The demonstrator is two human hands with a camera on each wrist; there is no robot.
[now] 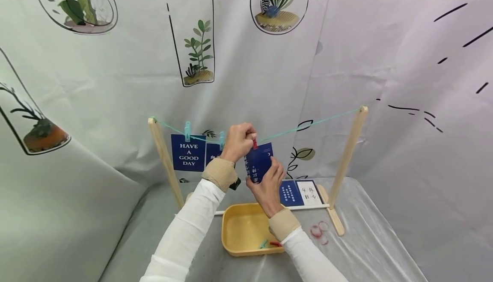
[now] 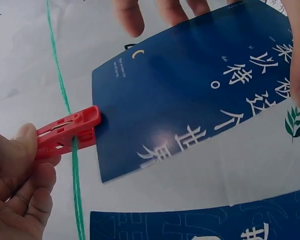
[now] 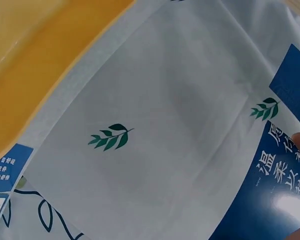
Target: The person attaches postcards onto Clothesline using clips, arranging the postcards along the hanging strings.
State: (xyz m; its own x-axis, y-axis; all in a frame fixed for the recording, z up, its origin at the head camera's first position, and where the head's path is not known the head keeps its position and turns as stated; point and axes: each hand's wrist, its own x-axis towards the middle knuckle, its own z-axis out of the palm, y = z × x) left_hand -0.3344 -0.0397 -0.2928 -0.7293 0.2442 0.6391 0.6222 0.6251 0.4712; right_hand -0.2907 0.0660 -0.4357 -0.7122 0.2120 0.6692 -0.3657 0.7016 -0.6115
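My left hand (image 1: 238, 141) pinches a red clothespin (image 2: 67, 131) between thumb and fingers. The clothespin's jaws are at the top edge of a dark blue card (image 2: 180, 95) with white Chinese characters, and the green string (image 2: 60, 65) passes through it. From below, my right hand (image 1: 268, 184) grips the same card by its two sides, thumb on one and fingers on the other. Left of them, a blue "HAVE A GOOD DAY" card (image 1: 188, 152) hangs from a light blue clothespin (image 1: 187, 131). Another blue card (image 1: 212, 150), partly hidden by my left hand, hangs under a second blue clothespin (image 1: 221, 140).
Two wooden posts (image 1: 349, 155) carry the string. A yellow tray (image 1: 231, 247) below holds a few clothespins (image 1: 275, 244). More cards (image 1: 290, 193) lie behind the white crossbar (image 1: 308, 207). Reddish rings (image 1: 316, 231) lie on the grey cloth at right.
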